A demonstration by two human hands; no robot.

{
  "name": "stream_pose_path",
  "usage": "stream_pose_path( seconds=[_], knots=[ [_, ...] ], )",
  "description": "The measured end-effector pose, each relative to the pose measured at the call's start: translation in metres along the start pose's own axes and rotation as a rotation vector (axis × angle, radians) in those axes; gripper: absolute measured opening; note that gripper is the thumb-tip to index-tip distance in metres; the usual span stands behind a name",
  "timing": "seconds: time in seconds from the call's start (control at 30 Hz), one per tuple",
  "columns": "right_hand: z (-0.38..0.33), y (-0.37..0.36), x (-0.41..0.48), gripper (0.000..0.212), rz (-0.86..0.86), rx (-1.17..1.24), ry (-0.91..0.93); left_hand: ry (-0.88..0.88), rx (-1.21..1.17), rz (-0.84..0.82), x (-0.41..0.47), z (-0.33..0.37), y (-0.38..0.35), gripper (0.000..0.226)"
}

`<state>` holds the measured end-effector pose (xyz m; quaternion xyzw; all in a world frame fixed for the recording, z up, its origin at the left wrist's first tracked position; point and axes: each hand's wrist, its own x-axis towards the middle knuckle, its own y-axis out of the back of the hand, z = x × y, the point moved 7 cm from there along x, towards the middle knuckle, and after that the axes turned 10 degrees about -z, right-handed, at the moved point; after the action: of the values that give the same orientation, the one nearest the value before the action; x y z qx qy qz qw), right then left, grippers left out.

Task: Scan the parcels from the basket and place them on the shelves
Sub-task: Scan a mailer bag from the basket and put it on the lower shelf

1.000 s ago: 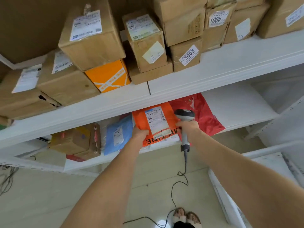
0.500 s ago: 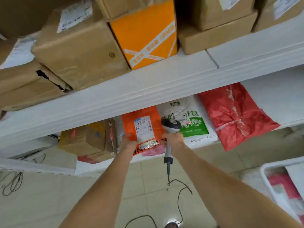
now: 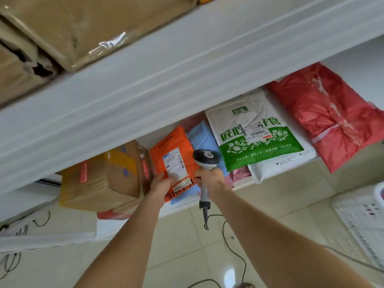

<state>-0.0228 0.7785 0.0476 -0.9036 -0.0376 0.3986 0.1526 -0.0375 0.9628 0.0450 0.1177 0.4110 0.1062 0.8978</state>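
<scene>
Right, pale floor tiles (image 3: 187,256) underfoot, a black cable (image 3: 234,252) snaking across them, a white basket (image 3: 361,221) off to the right. Up from there, the left hand (image 3: 161,187) holds the near end of the orange parcel (image 3: 172,146), which lies on the lower shelf (image 3: 180,209). The right hand (image 3: 211,179) is clenched round the scanner (image 3: 205,159), just beside the parcel. Alongside sit a cardboard box (image 3: 104,179), a blue mailer (image 3: 204,138), a white-and-green bag (image 3: 255,138) and a red bag (image 3: 324,113). Above, the upper shelf (image 3: 166,80) carries brown cartons (image 3: 83,28).
</scene>
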Motion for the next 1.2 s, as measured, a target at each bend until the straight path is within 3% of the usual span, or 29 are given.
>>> stream_pose_path(
  seconds=[0.03,0.13,0.27,0.43,0.53,0.6,0.67,0.8,0.9,1.2],
  knots=[
    [0.001,-0.002,-0.001,0.018,0.003,-0.015,-0.003,-0.003,0.008,-0.014,0.005,-0.003,-0.001,0.036],
    [-0.005,-0.005,-0.009,0.015,0.013,-0.025,0.017,0.000,0.032,-0.009,0.022,-0.009,0.000,0.058],
    [-0.027,0.002,-0.025,0.018,0.043,0.002,0.063,-0.072,0.123,0.027,-0.038,0.050,-0.012,0.033],
    [-0.073,0.033,-0.061,0.016,0.096,0.106,0.122,-0.156,0.212,0.033,-0.077,0.103,-0.039,0.032],
    [-0.101,0.065,-0.095,0.025,0.142,0.150,0.153,-0.173,0.267,-0.054,-0.106,0.134,-0.075,0.033],
    [-0.118,0.090,-0.121,0.029,0.166,0.185,0.166,-0.189,0.295,-0.101,-0.126,0.152,-0.104,0.032],
    [-0.133,0.120,-0.148,0.028,0.191,0.220,0.185,-0.227,0.327,-0.142,-0.150,0.169,-0.137,0.015],
    [-0.153,0.186,-0.199,0.029,0.245,0.296,0.229,-0.293,0.374,-0.213,-0.199,0.194,-0.208,0.017],
    [-0.165,0.241,-0.237,0.028,0.294,0.324,0.252,-0.346,0.410,-0.285,-0.238,0.209,-0.263,0.035],
    [-0.190,0.414,-0.360,0.022,0.467,0.368,0.358,-0.463,0.440,-0.410,-0.352,0.245,-0.408,0.031]
  ],
)
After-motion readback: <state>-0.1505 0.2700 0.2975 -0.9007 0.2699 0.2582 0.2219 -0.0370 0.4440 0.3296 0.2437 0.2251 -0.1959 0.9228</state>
